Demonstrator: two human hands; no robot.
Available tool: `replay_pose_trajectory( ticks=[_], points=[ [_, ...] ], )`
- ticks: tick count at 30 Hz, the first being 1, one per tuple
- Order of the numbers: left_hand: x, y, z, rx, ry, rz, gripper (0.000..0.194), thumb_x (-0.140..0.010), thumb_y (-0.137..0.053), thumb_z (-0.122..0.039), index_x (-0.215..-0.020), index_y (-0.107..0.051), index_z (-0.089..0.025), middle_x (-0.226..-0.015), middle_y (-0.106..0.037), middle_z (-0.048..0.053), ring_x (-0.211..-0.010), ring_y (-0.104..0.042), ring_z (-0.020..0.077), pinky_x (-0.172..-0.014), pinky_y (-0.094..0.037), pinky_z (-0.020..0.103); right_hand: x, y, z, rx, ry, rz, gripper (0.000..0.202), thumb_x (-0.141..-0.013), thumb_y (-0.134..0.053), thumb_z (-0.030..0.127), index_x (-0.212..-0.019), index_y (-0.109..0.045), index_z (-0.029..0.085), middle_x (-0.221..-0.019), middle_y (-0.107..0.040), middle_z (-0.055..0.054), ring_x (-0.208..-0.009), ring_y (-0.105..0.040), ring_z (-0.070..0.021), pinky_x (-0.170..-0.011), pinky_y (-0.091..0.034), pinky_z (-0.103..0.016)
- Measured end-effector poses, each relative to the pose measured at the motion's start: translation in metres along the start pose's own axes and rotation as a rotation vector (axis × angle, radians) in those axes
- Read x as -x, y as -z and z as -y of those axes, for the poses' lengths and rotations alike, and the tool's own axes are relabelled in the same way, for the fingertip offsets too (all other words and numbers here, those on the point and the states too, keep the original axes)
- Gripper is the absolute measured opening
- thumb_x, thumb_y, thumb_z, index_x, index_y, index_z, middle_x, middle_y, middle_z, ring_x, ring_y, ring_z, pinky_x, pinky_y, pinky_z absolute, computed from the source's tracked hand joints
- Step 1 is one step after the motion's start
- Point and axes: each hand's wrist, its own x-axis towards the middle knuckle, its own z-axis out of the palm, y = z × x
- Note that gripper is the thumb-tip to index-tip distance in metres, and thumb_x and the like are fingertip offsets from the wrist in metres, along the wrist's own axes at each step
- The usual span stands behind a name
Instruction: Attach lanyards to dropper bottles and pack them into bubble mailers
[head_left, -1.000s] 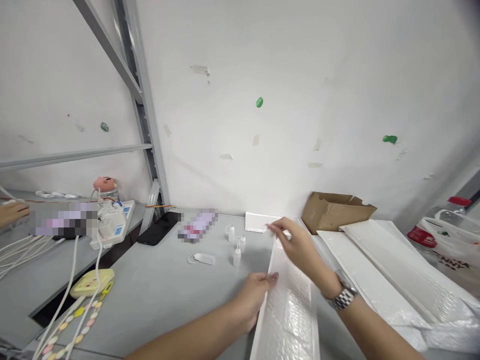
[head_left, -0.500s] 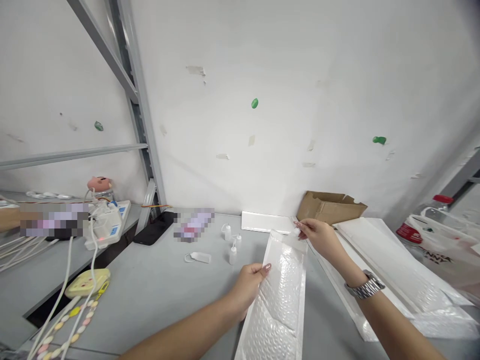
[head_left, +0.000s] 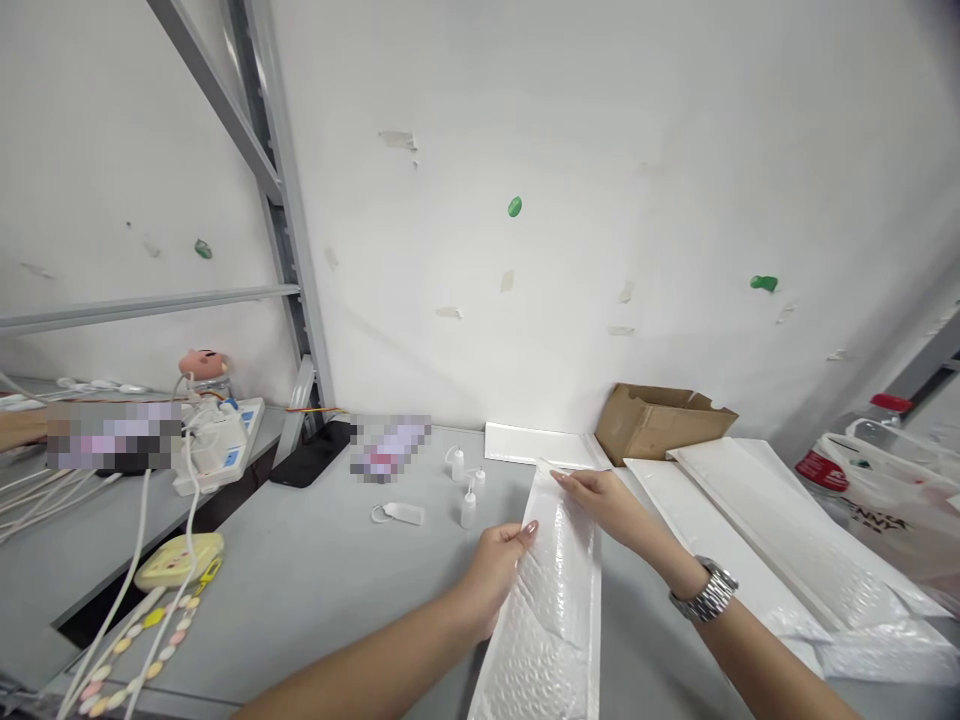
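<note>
A white bubble mailer (head_left: 551, 610) stretches from the bottom edge of the view up to the middle of the grey table. My left hand (head_left: 499, 575) is closed on its left side, thumb on top. At the mailer's upper end, my right hand (head_left: 596, 500) pinches the edge near the top left corner; its fingers cover part of that end. Small white squeeze bottles with thin capped tips (head_left: 468, 508) stand left of the mailer. One more squeeze bottle (head_left: 403, 513) lies on its side beside them.
Flat white mailers (head_left: 750, 550) lie on the right, before a brown cardboard box (head_left: 660, 420). A white plastic bag (head_left: 877, 500) stands far right. A black phone (head_left: 311, 455), a power strip (head_left: 217, 455) and cables are left. Another person's hand (head_left: 22, 428) shows at far left.
My right hand has moved left along the mailer's upper end, from its right corner to near its left corner. My left hand keeps its hold on the side.
</note>
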Motion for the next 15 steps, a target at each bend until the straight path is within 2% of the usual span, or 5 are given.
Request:
replay_pose_trajectory(
  ticks=[4,6,8,11,15],
  points=[
    [0.001,-0.001,-0.001,0.012,0.03,-0.01,0.043,-0.055,-0.07,-0.054,-0.062,-0.059,-0.013,-0.057,-0.055,0.001,-0.063,-0.054,0.0187,-0.066,-0.037,0.032,0.001,-0.002,0.001,0.042,0.066,0.081,0.051,-0.076,-0.05,0.054,-0.042,-0.036,0.019,-0.042,-0.028,0.006,-0.038,-0.027,-0.0077,-0.038,-0.022,-0.023],
    [0.001,-0.001,-0.001,0.016,0.046,-0.029,0.041,-0.056,-0.069,-0.054,-0.062,-0.058,-0.014,-0.057,-0.056,0.001,-0.064,-0.054,0.0187,-0.068,-0.036,0.032,-0.002,-0.003,0.003,0.068,0.1,0.015,0.047,-0.079,-0.048,0.053,-0.046,-0.044,0.019,-0.045,-0.037,0.004,-0.042,-0.036,-0.0106,-0.041,-0.028,-0.024],
    [0.001,-0.001,-0.001,0.017,0.065,-0.046,0.039,-0.057,-0.069,-0.051,-0.061,-0.057,-0.015,-0.059,-0.056,0.001,-0.065,-0.054,0.0189,-0.07,-0.036,0.033,-0.006,-0.008,0.011,0.08,0.145,-0.077,0.038,-0.083,-0.044,0.048,-0.062,-0.056,0.019,-0.06,-0.053,-0.002,-0.057,-0.049,-0.0156,-0.051,-0.038,-0.027],
    [0.0,-0.001,0.0,0.013,0.092,-0.053,0.031,-0.062,-0.067,-0.044,-0.063,-0.057,-0.015,-0.062,-0.058,0.003,-0.07,-0.055,0.0213,-0.073,-0.037,0.034,-0.012,-0.028,0.029,0.066,0.227,-0.088,0.026,-0.084,-0.048,0.039,-0.092,-0.061,0.019,-0.083,-0.061,-0.006,-0.074,-0.056,-0.0179,-0.067,-0.044,-0.029],
    [-0.003,0.0,0.003,-0.035,0.055,-0.115,0.011,-0.066,-0.063,-0.025,-0.066,-0.056,-0.016,-0.069,-0.059,0.003,-0.081,-0.053,0.0218,-0.076,-0.034,0.034,-0.02,-0.067,0.047,0.054,0.325,0.041,0.025,-0.077,-0.061,0.03,-0.1,-0.064,0.022,-0.083,-0.061,-0.003,-0.068,-0.058,-0.0146,-0.065,-0.046,-0.027]
  ],
)
